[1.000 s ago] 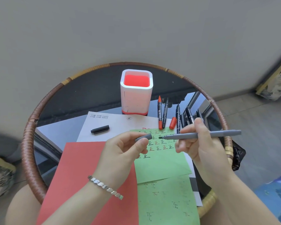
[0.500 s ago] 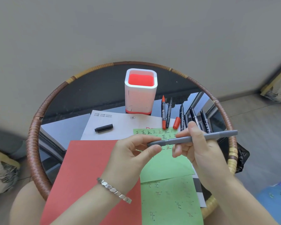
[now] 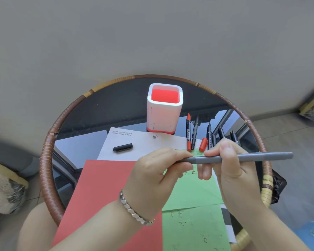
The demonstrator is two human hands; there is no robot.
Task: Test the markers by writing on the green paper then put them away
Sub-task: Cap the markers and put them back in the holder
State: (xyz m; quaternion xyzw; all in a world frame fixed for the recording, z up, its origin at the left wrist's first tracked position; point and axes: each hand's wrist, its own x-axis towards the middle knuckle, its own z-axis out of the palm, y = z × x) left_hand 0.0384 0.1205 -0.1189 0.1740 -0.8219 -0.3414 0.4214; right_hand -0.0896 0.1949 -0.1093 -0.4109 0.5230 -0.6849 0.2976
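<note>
Both hands hold one grey marker (image 3: pixel 246 157) level above the green paper (image 3: pixel 194 192). My left hand (image 3: pixel 156 174) pinches its capped left end, and my right hand (image 3: pixel 232 167) grips the barrel. The green sheet carries rows of small written marks, partly hidden by my hands. Behind the hands lie a red marker (image 3: pixel 188 133), its loose red cap (image 3: pixel 203 144) and several black markers (image 3: pixel 209 134). A white pen holder with a red inside (image 3: pixel 164 109) stands at the back of the table.
A loose black cap (image 3: pixel 122 147) lies on a white sheet (image 3: pixel 143 142). A red sheet (image 3: pixel 105 196) covers the near left. The round glass table has a rattan rim (image 3: pixel 47 151). A second green sheet (image 3: pixel 194 230) lies nearest me.
My left hand brought the grey cap onto the marker's tip. The two hands closed together, and the marker now sits level between them.
</note>
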